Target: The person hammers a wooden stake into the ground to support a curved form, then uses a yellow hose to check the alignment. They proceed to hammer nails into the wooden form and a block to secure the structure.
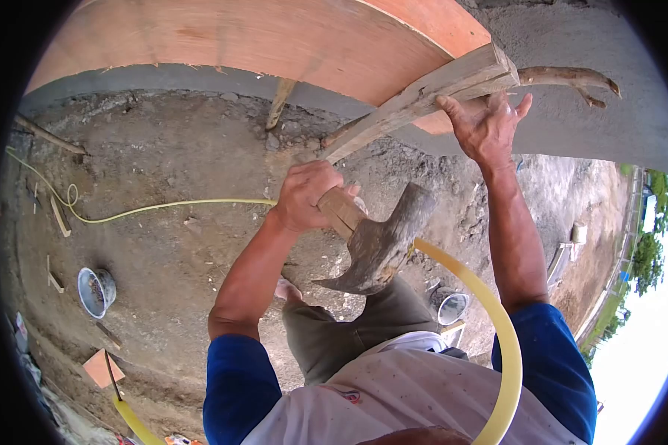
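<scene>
My left hand [308, 194] is closed around the wooden handle of a claw hammer [393, 237], whose worn metal head hangs close in front of my chest. The lower end of a squared timber [423, 96] meets the top of this hand. Higher up, my right hand [488, 130] holds the timber near its upper end, thumb against its face and little finger spread away. The timber slants across the edge of a large plywood panel [274, 44]. A yellow hose [506, 334] curves up in front of my shirt to beside the hammer head.
Behind the panel stands a grey plastered wall [594, 44]; a rough branch [571, 76] projects past the timber. Another hose length [171, 204] crosses the dirt ground. Buckets [96, 293] [451, 305] stand on both sides. A wooden prop [280, 104] leans under the panel, and scraps lie left.
</scene>
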Demonstrator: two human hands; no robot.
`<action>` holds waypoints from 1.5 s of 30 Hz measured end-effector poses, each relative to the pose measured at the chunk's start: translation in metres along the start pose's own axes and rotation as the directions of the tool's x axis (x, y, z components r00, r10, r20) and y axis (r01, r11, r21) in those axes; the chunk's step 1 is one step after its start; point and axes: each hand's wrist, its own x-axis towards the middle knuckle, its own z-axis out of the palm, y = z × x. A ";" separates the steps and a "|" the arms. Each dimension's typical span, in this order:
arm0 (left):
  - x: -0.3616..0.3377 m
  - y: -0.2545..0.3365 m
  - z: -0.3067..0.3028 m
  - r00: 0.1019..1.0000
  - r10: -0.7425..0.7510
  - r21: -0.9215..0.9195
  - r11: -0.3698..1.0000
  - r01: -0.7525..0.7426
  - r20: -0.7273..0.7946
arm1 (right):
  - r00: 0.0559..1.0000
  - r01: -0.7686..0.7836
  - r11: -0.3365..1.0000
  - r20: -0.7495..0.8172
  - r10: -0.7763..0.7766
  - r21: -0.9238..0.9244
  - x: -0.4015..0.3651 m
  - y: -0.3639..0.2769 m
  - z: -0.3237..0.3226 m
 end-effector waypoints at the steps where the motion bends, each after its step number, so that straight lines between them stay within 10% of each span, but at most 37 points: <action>1: 0.011 -0.020 0.005 0.999 0.038 0.025 0.999 -0.039 0.015 | 1.000 0.001 1.000 -0.002 -0.001 0.005 0.003 -0.001 0.001; 6: 0.038 -0.035 0.022 0.960 -0.279 0.254 0.931 0.263 0.031 | 1.000 0.026 1.000 -0.016 -0.026 -0.002 0.000 -0.001 -0.001; 12: 0.024 -0.045 0.017 0.994 0.014 -0.056 0.998 -0.008 0.113 | 0.999 0.030 0.999 -0.022 -0.029 0.045 0.000 -0.001 -0.001; 15: 0.037 -0.048 0.022 0.943 -0.327 0.235 0.923 0.306 0.059 | 1.000 0.023 1.000 0.006 -0.023 0.003 0.000 -0.003 -0.003; 21: 0.020 -0.035 0.018 0.998 0.021 -0.155 0.988 -0.012 0.059 | 0.996 0.056 0.998 -0.072 -0.053 0.037 -0.001 -0.001 0.003; 24: 0.031 -0.065 0.030 0.947 -0.320 0.279 0.908 0.314 -0.026 | 0.999 0.034 0.999 -0.041 -0.032 0.037 -0.002 -0.001 0.003; 27: 0.030 -0.015 0.008 0.933 -0.350 0.053 0.936 0.347 0.078 | 0.997 0.070 0.997 -0.026 -0.069 0.019 0.001 -0.004 -0.003; 29: 0.026 -0.031 0.011 0.995 -0.097 -0.080 0.992 0.098 0.023 | 0.998 0.052 0.998 -0.041 -0.050 0.047 0.003 -0.006 -0.002; 34: 0.041 -0.039 0.023 0.949 -0.313 0.263 0.919 0.292 0.040 | 0.999 0.046 0.997 -0.028 -0.044 0.059 0.003 -0.008 -0.005; 37: 0.032 -0.008 0.012 0.963 -0.257 -0.014 0.966 0.258 0.080 | 0.999 0.040 0.997 -0.020 -0.039 0.064 -0.001 -0.004 -0.001; 39: 0.023 -0.033 0.025 0.857 -0.485 -0.230 0.826 0.514 0.173 | 0.995 0.063 0.995 -0.086 -0.057 0.072 -0.001 -0.001 0.003; 45: -0.014 -0.007 0.015 0.838 -0.542 0.248 0.822 0.513 0.064 | 0.995 -0.072 0.997 0.069 0.071 0.021 0.003 -0.010 -0.009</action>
